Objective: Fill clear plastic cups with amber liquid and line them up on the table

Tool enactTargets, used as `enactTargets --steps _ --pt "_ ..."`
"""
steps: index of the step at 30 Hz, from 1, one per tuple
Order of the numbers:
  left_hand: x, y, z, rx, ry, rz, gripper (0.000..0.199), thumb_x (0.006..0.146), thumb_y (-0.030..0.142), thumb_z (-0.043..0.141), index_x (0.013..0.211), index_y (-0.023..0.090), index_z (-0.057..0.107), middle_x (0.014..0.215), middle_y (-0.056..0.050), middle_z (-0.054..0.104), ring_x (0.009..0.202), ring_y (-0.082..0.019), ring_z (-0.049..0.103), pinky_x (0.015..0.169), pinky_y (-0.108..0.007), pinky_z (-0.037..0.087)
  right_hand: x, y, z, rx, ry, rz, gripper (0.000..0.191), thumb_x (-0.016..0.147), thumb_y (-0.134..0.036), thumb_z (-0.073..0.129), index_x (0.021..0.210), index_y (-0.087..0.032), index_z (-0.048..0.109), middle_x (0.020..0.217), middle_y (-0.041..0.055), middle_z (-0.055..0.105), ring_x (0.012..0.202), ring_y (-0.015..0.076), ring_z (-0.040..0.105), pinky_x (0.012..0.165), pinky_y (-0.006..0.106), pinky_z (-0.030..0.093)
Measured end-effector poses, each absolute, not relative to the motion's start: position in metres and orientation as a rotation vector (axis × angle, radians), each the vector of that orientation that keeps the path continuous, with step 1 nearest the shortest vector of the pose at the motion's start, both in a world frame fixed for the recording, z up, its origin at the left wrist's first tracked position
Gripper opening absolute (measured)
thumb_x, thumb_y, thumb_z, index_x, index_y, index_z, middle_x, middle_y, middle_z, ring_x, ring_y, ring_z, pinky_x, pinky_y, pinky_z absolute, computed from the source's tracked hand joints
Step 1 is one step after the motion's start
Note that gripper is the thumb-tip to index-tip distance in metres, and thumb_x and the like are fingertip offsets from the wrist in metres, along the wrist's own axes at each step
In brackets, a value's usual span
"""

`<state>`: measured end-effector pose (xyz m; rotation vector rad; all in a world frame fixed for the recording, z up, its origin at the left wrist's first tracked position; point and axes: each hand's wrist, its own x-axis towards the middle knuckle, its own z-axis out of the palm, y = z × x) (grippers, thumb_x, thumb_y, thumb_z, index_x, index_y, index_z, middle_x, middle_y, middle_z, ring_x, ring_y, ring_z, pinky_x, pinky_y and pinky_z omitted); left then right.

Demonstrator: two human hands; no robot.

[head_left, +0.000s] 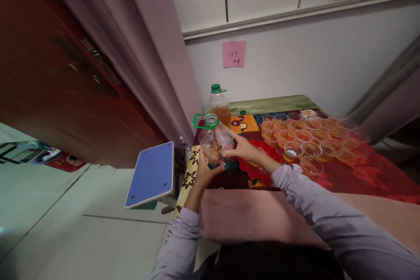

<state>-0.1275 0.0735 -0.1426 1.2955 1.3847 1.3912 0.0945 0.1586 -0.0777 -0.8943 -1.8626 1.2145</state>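
Observation:
Between my two hands is a large clear plastic jug [215, 145] with a green handle ring and an uncapped mouth. Orange-brown bits show through its wall. My left hand [206, 169] cups the lower left side, and my right hand [239, 146] wraps the right side. Right behind it stands a second jug [220, 111], green-capped and partly filled with amber liquid. A red scalloped plate [245, 167] lies beside my right forearm, partly hidden, with something clear on it. A loose green cap [243, 112] rests near the back of the table.
Several clear plastic cups [311, 149] with orange contents stand in close rows on the right of the patterned tablecloth [357, 179]. A blue-topped stool [152, 170] is at the table's left, near a brown door [65, 74]. A pink note [234, 54] hangs on the wall.

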Motion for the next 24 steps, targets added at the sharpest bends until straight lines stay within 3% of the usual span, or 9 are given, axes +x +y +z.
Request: enactTargets --steps 5,8,11,14,19,24 --pt "-0.121 0.079 -0.137 1.289 1.388 1.345 0.115 0.05 0.043 0.103 0.151 0.022 0.052 0.14 -0.015 0.071 0.133 -0.036 0.068 0.12 -0.055 0.049 0.102 0.171 -0.073 -0.789 -1.89 1.295 0.124 0.068 -0.053 0.098 0.172 -0.021 0.039 0.164 0.0164 0.058 0.149 0.0398 0.057 0.126 0.054 0.043" --pt "-0.105 0.067 -0.141 1.252 1.498 1.387 0.1 0.061 0.045 0.098 0.147 0.021 0.052 0.138 -0.016 0.07 0.134 -0.039 0.067 0.121 -0.06 0.046 0.106 0.163 -0.081 -0.847 -1.771 1.305 0.127 0.071 -0.055 0.097 0.174 -0.022 0.03 0.169 0.0207 0.05 0.15 0.0389 0.056 0.123 0.056 0.046" --pt "-0.087 0.052 -0.147 1.206 1.631 1.463 0.105 0.066 0.044 0.096 0.154 0.021 0.043 0.158 -0.02 0.055 0.157 -0.043 0.044 0.132 -0.062 0.029 0.108 0.144 -0.097 -0.918 -1.623 1.218 0.106 0.08 -0.055 0.09 0.169 -0.023 0.041 0.16 0.021 0.06 0.142 0.0355 0.063 0.117 0.058 0.052" --pt "-0.078 0.043 -0.151 1.19 1.717 1.527 0.1 0.07 0.043 0.093 0.155 0.023 0.044 0.166 -0.02 0.046 0.164 -0.042 0.031 0.136 -0.058 0.019 0.106 0.123 -0.11 -0.954 -1.512 1.159 0.079 0.087 -0.053 0.082 0.156 -0.024 0.056 0.151 0.0187 0.067 0.128 0.0313 0.072 0.109 0.056 0.06" --pt "-0.08 0.05 -0.147 1.188 1.72 1.519 0.094 0.068 0.045 0.093 0.149 0.023 0.05 0.16 -0.019 0.051 0.16 -0.044 0.037 0.135 -0.059 0.022 0.095 0.104 -0.111 -0.914 -1.488 1.253 0.064 0.09 -0.046 0.079 0.147 -0.023 0.061 0.134 0.0144 0.075 0.124 0.0279 0.075 0.105 0.049 0.064" --pt "-0.084 0.038 -0.125 1.18 1.755 1.473 0.09 0.067 0.043 0.094 0.145 0.024 0.052 0.155 -0.017 0.054 0.156 -0.044 0.041 0.134 -0.061 0.026 0.098 0.072 -0.107 -0.982 -1.42 1.108 0.062 0.09 -0.048 0.079 0.146 -0.025 0.064 0.137 0.015 0.073 0.124 0.0298 0.075 0.104 0.049 0.065"
